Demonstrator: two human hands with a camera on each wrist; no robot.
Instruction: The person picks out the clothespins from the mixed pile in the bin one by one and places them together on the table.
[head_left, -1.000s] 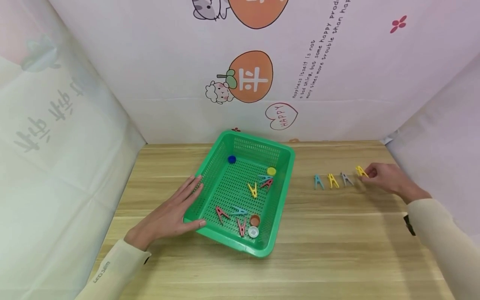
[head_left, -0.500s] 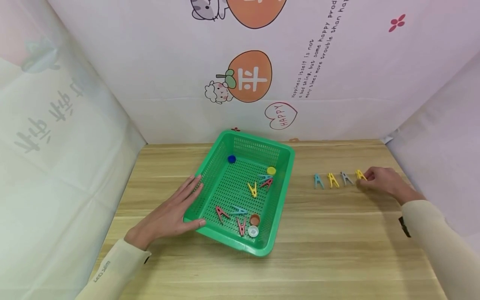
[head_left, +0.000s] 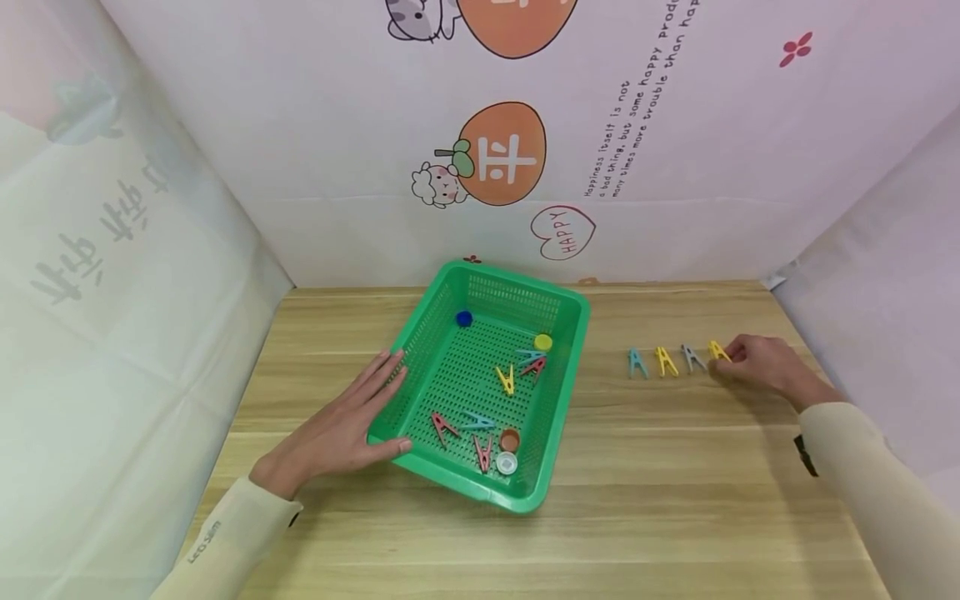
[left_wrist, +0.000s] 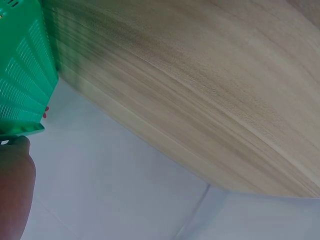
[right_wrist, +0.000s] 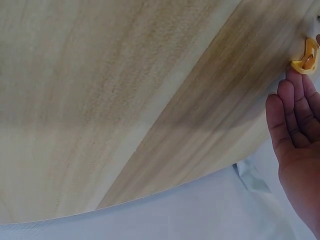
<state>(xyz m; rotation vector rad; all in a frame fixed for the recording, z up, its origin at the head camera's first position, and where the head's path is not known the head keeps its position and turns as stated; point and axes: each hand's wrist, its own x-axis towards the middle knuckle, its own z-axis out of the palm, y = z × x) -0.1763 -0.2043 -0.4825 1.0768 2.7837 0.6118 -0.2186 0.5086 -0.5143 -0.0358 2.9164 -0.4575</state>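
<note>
My left hand rests on the left rim of a green plastic basket, fingers extended and thumb at the near corner. At the right, my right hand pinches a yellow clothespin at the tabletop; the right wrist view shows this clothespin at the fingertips. To its left stand a grey clothespin, another yellow clothespin and a blue clothespin, in a row. Inside the basket lie several clothespins, among them a yellow one and a red one.
The basket also holds a blue cap, a yellow cap, a brown cap and a white cap. Printed white cloth walls off the back and sides of the wooden table.
My right hand has brought the yellow clothespin slightly left and nearer me, into line with the row beside the grey one. The left hand and basket have stayed put.
</note>
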